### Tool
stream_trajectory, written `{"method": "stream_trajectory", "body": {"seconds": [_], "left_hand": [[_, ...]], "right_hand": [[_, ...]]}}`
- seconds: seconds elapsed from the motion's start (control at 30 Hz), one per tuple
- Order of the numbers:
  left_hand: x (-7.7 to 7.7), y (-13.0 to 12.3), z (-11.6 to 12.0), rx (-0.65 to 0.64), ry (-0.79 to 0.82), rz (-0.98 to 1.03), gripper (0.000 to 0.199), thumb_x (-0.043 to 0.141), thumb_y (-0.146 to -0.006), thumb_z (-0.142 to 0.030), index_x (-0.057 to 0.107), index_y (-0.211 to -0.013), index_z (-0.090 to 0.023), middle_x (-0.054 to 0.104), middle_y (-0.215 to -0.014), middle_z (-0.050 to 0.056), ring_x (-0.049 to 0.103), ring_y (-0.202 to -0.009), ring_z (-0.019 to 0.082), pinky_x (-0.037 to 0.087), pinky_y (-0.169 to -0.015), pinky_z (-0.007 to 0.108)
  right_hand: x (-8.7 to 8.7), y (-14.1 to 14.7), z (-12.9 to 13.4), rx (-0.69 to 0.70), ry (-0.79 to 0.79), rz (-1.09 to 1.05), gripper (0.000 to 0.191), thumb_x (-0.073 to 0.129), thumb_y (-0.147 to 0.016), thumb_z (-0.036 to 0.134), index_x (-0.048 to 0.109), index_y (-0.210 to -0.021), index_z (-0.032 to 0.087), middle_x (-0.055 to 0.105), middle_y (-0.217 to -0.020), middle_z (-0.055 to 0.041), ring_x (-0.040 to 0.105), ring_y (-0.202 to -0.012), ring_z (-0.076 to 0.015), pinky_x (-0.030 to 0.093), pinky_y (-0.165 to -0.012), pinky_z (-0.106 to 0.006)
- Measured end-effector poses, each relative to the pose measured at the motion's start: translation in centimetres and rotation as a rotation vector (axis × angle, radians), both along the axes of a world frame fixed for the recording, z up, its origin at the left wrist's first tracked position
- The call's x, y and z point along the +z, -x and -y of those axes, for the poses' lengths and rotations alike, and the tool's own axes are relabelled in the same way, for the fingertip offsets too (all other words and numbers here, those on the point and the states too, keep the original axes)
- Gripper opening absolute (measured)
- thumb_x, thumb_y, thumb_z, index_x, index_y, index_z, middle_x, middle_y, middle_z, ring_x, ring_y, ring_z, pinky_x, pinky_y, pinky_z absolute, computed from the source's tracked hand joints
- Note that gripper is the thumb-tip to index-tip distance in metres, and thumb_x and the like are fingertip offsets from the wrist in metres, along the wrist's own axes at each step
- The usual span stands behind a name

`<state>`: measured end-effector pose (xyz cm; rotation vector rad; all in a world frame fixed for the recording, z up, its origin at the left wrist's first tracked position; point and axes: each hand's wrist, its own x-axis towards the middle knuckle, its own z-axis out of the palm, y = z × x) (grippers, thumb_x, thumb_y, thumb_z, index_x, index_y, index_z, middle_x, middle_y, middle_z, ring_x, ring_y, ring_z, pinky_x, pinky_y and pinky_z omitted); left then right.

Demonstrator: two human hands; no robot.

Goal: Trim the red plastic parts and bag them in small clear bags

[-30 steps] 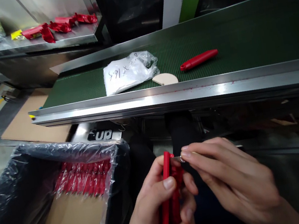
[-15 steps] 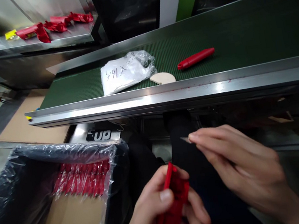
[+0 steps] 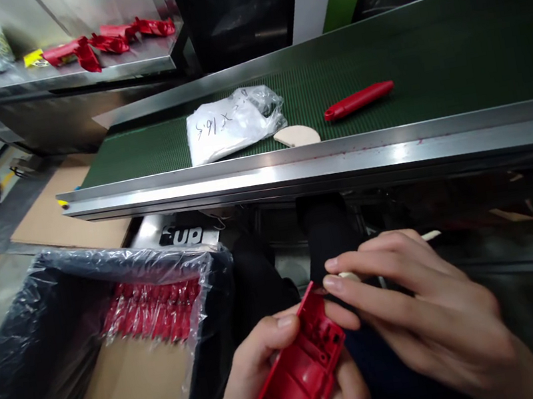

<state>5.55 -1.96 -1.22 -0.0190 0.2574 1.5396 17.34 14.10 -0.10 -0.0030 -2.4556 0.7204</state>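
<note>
Right hand (image 3: 432,321) fingers (image 3: 359,276) pinch a thin pale stick (image 3: 429,236) against the top edge of the red plastic shell (image 3: 300,383), gripped by left hand (image 3: 268,374); stick could slip off. Beyond: steel conveyor rail (image 3: 292,172), green belt (image 3: 427,66), red handle (image 3: 359,100), white bag (image 3: 229,124); left, lined box (image 3: 70,365)

Red ribbed plastic shell (image 3: 298,383), hollow side up, tilted; slim pale tool (image 3: 347,276) at its top end.

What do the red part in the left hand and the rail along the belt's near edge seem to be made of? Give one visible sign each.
Red part: probably moulded plastic, slightly glossy, with ribs and screw bosses inside. Rail: apparently brushed steel, with streaky bright reflections.
</note>
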Motion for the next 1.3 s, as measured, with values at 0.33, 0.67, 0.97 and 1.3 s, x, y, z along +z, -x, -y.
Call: {"method": "stream_trajectory", "body": {"seconds": [0.33, 0.67, 0.97, 1.3], "left_hand": [[-0.4, 0.0, 0.1, -0.02, 0.063, -0.139, 0.041, 0.041, -0.093, -0.036, 0.067, -0.102, -0.007, 0.06, -0.056, 0.009, 0.052, -0.043, 0.014, 0.035, -0.038, 0.017], [0.4, 0.6, 0.5, -0.118, 0.173, -0.086, 0.043, 0.046, -0.09, -0.041, 0.069, -0.102, -0.006, 0.065, -0.059, 0.012, 0.049, -0.035, 0.014, 0.03, -0.033, 0.018], [1.0, 2.2, -2.4, 0.31, 0.393, -0.034, 0.037, 0.039, -0.101, -0.04, 0.061, -0.115, -0.014, 0.062, -0.081, 0.007, 0.058, -0.054, 0.011, 0.048, -0.044, 0.017], [1.9, 3.5, -4.4, 0.5, 0.396, -0.193, 0.032, 0.036, -0.102, -0.039, 0.057, -0.114, -0.017, 0.057, -0.082, 0.004, 0.051, -0.056, 0.01, 0.046, -0.046, 0.017]], "right_hand": [[-0.2, -0.1, -1.1, 0.012, -0.101, 0.001, 0.037, 0.057, -0.085, 0.001, 0.066, -0.118, 0.017, 0.066, -0.113, -0.0102, 0.058, -0.099, -0.0235, 0.045, -0.085, -0.046], [0.2, 0.4, -0.1, -0.231, 0.229, -0.105, 0.044, 0.06, -0.085, 0.001, 0.065, -0.121, 0.026, 0.068, -0.11, -0.0038, 0.066, -0.097, -0.018, 0.054, -0.074, -0.032], [0.9, -0.1, 2.3, -0.119, 0.161, 0.042, 0.038, 0.058, -0.084, -0.001, 0.064, -0.117, 0.017, 0.067, -0.11, -0.0063, 0.063, -0.099, -0.0154, 0.052, -0.082, -0.028], [0.7, 1.2, 4.0, 0.019, 0.0, 0.082, 0.031, 0.056, -0.083, 0.001, 0.069, -0.106, 0.016, 0.071, -0.095, -0.01, 0.065, -0.081, -0.0187, 0.051, -0.069, -0.032]]}}
